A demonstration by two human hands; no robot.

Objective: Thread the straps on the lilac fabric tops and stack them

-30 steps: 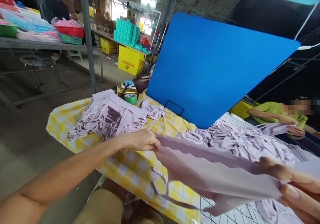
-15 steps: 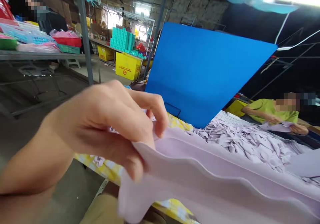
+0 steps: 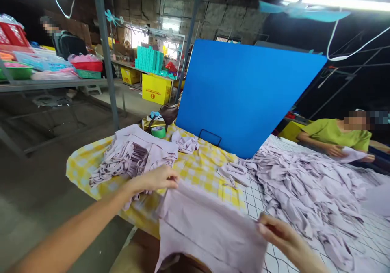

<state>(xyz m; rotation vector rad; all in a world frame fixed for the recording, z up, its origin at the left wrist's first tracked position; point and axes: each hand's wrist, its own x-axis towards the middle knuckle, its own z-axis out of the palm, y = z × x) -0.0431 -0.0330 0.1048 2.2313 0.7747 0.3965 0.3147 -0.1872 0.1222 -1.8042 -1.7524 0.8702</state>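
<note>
A pale lilac garment (image 3: 210, 220), which looks like a strappy crop top, is stretched between my two hands over the near table edge. My left hand (image 3: 164, 178) pinches its upper left corner with closed fingers. At the opposite upper corner, the closed fingers of my right hand (image 3: 276, 232) grip the edge. The cloth hangs down towards my lap, with a curved opening at its bottom. Left of my left hand lies a layered stack of similar lilac garments (image 3: 146, 141), straps hanging in loops.
A yellow checked cloth (image 3: 201, 161) covers the table's left part. A big heap of lilac garments (image 3: 298, 183) lies to the right. Behind stands a blue board (image 3: 243, 98). A green tape roll (image 3: 158, 132) sits near the back edge. A co-worker in a yellow-green shirt (image 3: 326, 133) handles lilac cloth.
My left hand has moved away from the camera and lower, keeping its hold on the lilac garment. My right hand has come into view, and the garment is now spread between both hands.
</note>
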